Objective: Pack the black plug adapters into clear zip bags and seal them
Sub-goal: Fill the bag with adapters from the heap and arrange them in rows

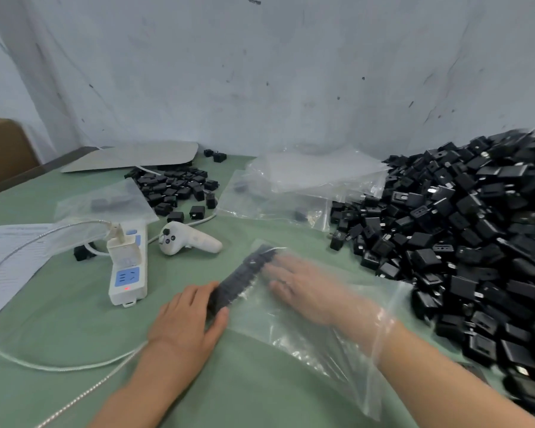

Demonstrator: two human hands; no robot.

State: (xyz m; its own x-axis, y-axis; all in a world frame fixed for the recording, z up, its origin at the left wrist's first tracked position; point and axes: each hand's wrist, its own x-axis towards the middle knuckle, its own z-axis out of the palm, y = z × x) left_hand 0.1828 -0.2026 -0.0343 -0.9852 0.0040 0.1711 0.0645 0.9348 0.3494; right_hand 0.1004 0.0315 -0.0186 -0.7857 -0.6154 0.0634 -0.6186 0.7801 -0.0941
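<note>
Inside large clear plastic zip bag (291,344) on green worktop (74,335): right hand (303,291), fingers straight, slightly spread, pressed row of black plastic plug adapters (244,276) against bag's side. Outside, left hand (189,316) pinched row's near end through film, likely keeping it aligned.

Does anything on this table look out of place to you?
A white handheld controller lies beside the power strip on the green table, among black plug adapters and clear bags; it has no obvious part in packing. Nothing looks broken.

Bare left grip (187,316), bare right grip (303,291), both forearms (142,384) bare
</note>
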